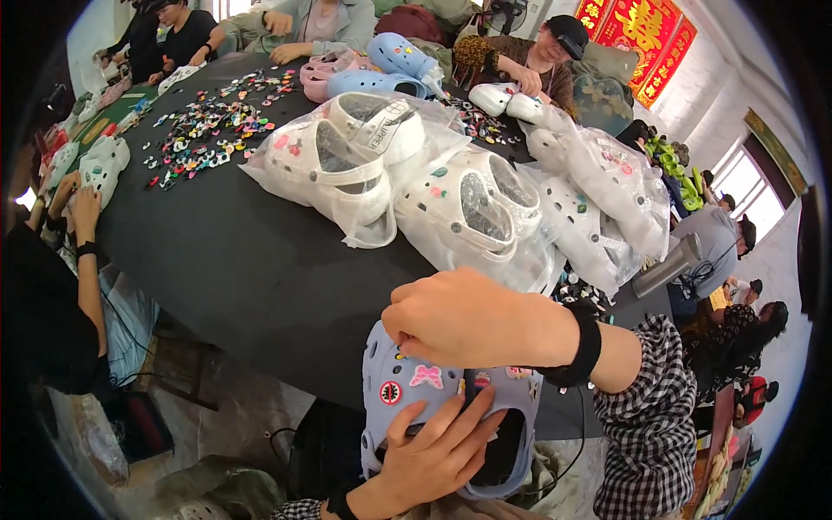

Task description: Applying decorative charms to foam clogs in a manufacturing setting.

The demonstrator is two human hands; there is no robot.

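handling lavender clogs (412, 400) near black table (260, 286)
clamping both with left hand (429, 459); curling right hand (459, 316) over far end, cannot tell if pinching

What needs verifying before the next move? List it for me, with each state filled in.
1. Left hand laid on the lavender clogs: ok.
2. Right hand over their toe end: ok.
3. Something pinched in the right fingers: cannot tell, the grip is obscured.
4. Pink bow-shaped charm fully seated: cannot tell from above.
5. Loose charms on the black table: ok, many scattered there.
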